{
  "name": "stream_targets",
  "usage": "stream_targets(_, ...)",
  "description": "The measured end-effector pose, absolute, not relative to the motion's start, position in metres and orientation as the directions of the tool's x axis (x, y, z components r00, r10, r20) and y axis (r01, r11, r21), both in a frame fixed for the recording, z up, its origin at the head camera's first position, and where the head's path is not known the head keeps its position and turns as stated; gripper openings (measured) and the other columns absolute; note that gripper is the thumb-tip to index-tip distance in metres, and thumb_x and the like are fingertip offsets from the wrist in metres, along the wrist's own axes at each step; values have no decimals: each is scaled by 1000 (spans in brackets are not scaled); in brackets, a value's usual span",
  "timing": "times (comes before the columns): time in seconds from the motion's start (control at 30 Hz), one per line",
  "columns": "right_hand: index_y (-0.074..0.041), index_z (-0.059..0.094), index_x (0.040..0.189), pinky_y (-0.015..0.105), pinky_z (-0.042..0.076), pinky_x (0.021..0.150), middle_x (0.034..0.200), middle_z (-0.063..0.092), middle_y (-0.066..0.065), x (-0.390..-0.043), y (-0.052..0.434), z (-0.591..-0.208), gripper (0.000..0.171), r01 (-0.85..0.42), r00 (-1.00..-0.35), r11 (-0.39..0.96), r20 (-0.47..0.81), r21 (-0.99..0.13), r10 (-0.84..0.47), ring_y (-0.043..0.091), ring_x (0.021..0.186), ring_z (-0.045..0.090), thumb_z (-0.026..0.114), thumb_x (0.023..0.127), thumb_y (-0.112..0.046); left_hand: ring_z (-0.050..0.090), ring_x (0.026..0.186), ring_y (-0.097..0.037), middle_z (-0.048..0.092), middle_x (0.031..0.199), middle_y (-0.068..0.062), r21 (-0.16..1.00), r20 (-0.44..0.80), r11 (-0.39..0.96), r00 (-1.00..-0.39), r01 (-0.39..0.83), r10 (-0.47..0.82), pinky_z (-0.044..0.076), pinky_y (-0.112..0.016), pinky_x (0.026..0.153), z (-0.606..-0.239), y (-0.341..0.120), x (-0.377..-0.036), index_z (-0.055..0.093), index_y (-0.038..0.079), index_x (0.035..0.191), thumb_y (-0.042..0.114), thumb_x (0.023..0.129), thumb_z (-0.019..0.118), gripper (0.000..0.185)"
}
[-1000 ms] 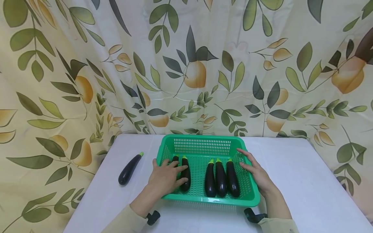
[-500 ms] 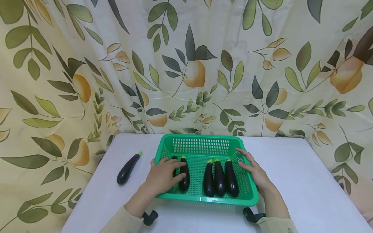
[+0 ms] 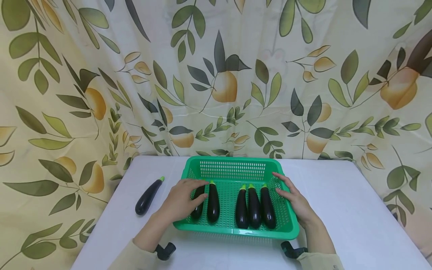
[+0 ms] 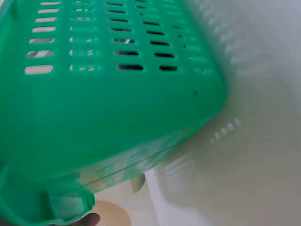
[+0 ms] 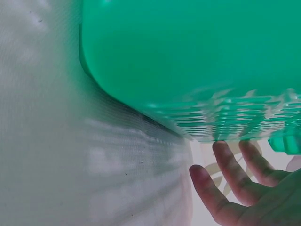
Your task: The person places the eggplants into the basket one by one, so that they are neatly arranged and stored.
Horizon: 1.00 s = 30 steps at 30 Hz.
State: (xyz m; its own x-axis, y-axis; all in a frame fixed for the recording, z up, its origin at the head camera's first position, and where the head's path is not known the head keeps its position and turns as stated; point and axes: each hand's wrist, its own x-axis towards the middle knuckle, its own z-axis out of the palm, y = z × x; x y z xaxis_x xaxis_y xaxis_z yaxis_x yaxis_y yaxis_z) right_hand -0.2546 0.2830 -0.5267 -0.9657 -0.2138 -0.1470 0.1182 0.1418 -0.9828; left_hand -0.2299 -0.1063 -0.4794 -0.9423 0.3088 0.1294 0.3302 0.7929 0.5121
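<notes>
A green plastic basket (image 3: 236,231) stands on the white table with eggplants lying in it. My left hand (image 3: 182,198) reaches over its left rim, fingers and thumb extended over the leftmost eggplant (image 3: 197,210), which they partly hide; whether they touch it I cannot tell. Beside it lies a second eggplant (image 3: 213,204). Three more eggplants (image 3: 254,208) lie side by side in the right half. My right hand (image 3: 298,204) rests at the right rim, thumb and a finger over the edge; in the right wrist view other fingers (image 5: 230,169) extend loosely outside the wall.
One eggplant (image 3: 148,197) lies on the white tablecloth (image 3: 344,210) left of the basket, green stem end pointing away. A patterned curtain (image 3: 222,86) with fruit and leaves hangs behind the table's back edge.
My left hand has drawn back leftward from the second eggplant to the left rim, uncovering that eggplant. The right hand and the basket stay nearly in place.
</notes>
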Motion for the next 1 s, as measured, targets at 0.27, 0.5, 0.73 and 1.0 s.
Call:
stream_targets(0.27, -32, 25, 163, 65, 52, 100, 171, 14, 20, -255, 283, -526, 55, 118, -965, 144, -147, -983, -217, 58, 148, 31, 41, 111, -28, 49, 142, -25, 63, 144, 12, 491, 147, 806, -943, 331, 298, 42, -60, 113, -473, -112, -229, 64, 32, 141, 43, 102, 64, 41)
stream_targets(0.5, -31, 24, 163, 67, 50, 102, 171, 13, 19, -255, 283, -526, 55, 116, -964, 146, -147, -982, -222, 58, 149, 29, 41, 111, -28, 48, 143, -27, 63, 146, 8, 500, 140, 810, -952, 306, 273, 44, -58, 113, -462, -118, -228, 63, 31, 142, 41, 102, 65, 41)
stream_targets(0.73, -31, 25, 163, 67, 50, 101, 172, 11, 19, -255, 282, -526, 55, 118, -965, 146, -149, -982, -218, 58, 149, 29, 40, 111, -27, 49, 144, -28, 61, 148, 3, 533, 158, 795, -957, 291, 244, 46, -56, 112, -456, -130, -228, 58, 29, 147, 41, 103, 63, 46)
stream_targets(1.0, -31, 25, 163, 66, 51, 100, 172, 11, 19, -255, 282, -527, 55, 120, -965, 140, -148, -983, -215, 58, 149, 29, 41, 111, -27, 48, 144, -30, 59, 150, -1, 551, 183, 783, -957, 289, 224, 47, -60, 110, -456, -140, -228, 57, 30, 148, 45, 103, 62, 48)
